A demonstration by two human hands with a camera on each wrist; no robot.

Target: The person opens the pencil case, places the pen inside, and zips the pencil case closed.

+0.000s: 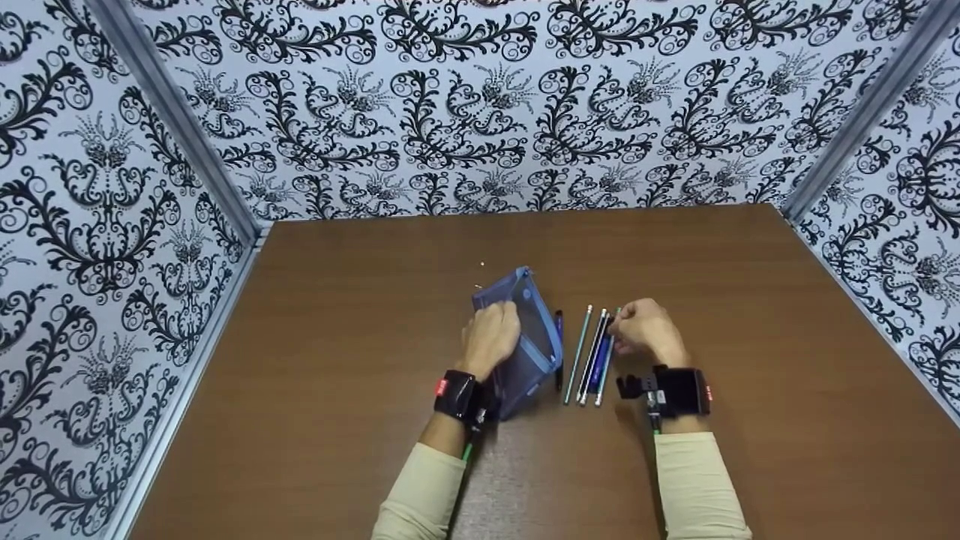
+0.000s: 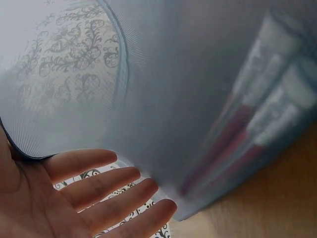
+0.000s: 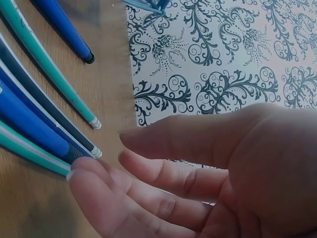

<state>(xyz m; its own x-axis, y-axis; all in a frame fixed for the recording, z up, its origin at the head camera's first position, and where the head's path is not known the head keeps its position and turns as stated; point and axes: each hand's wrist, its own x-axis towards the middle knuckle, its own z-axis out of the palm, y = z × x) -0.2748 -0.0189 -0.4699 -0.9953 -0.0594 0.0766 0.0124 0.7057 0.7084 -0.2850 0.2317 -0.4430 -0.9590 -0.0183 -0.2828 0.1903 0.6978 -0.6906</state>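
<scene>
My left hand grips a translucent blue mesh zip pouch by its side and holds it tilted up from the table. In the left wrist view the fingers lie along the mesh, the thumb mostly hidden; two blurred pinkish-red sticks with pale ends show through it. My right hand is at the far ends of a row of pencils and pens. Its fingertips are right at the end of a blue pen, thumb held apart. Beside that pen lie a dark pencil and a teal pencil.
Another blue pen lies close beside the pouch, left of the row. Small light bits are on the brown table beyond the pouch. Patterned walls border the table at the back and both sides.
</scene>
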